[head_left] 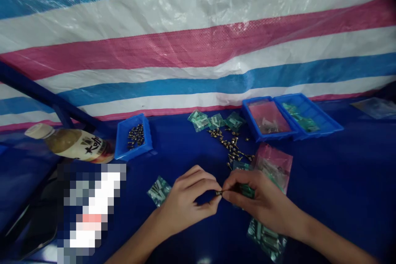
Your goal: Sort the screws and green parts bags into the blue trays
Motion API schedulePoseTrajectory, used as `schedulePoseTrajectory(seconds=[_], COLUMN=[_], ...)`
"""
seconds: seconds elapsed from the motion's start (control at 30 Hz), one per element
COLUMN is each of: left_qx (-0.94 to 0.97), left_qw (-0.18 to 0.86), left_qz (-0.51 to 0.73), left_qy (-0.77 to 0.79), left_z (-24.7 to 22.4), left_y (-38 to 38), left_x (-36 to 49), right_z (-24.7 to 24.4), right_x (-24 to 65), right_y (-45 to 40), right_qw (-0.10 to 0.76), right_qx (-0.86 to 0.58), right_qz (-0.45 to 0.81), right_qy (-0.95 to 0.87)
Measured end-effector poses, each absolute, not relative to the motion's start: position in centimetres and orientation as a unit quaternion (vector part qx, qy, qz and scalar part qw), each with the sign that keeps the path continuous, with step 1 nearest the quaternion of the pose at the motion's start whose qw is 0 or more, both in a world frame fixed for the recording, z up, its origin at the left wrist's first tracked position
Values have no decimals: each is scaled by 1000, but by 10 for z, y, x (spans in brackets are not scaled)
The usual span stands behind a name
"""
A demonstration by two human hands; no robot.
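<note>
My left hand pinches a small brass-coloured metal part, screw-like in shape, between thumb and fingers. From the other side, the thumb and forefinger of my right hand close on its right end. Fingertips cover much of the part. Beyond my hands lies a loose pile of similar small metal parts on the blue table. Under and beside my right hand are a pink bag and a green-tinted packet of metal pieces. Left of my left hand lies another small packet.
A blue tray of dark metal parts stands at left, beside a tilted drink bottle. Two blue trays, one with a pink bag, one with green packets, stand back right. Several packets lie near the striped sheet.
</note>
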State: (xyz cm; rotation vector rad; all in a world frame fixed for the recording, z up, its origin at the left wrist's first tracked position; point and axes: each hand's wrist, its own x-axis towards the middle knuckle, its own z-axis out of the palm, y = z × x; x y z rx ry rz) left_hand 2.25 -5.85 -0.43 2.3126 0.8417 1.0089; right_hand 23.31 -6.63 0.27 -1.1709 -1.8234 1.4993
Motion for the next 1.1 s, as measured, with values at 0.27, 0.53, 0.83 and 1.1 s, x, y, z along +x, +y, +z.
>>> schedulePoseTrajectory(seconds=[0.27, 0.53, 0.83, 1.1], left_qx=[855, 868, 861, 837], left_qw=[242, 234, 275, 358], left_qz=[361, 341, 305, 250], left_qy=[284, 273, 300, 329], left_z=[-2, -5, -9, -3], left_y=[-60, -60, -55, -55], left_x=[22, 19, 17, 17], right_z=[2, 4, -6, -17], right_x=[233, 233, 227, 228], right_y=[-65, -66, -74, -79], right_qw=[238, 206, 220, 338], right_qx=[-430, -427, -479, -352], right_qz=[658, 711, 579, 350], right_qy=[-571, -520, -622, -800])
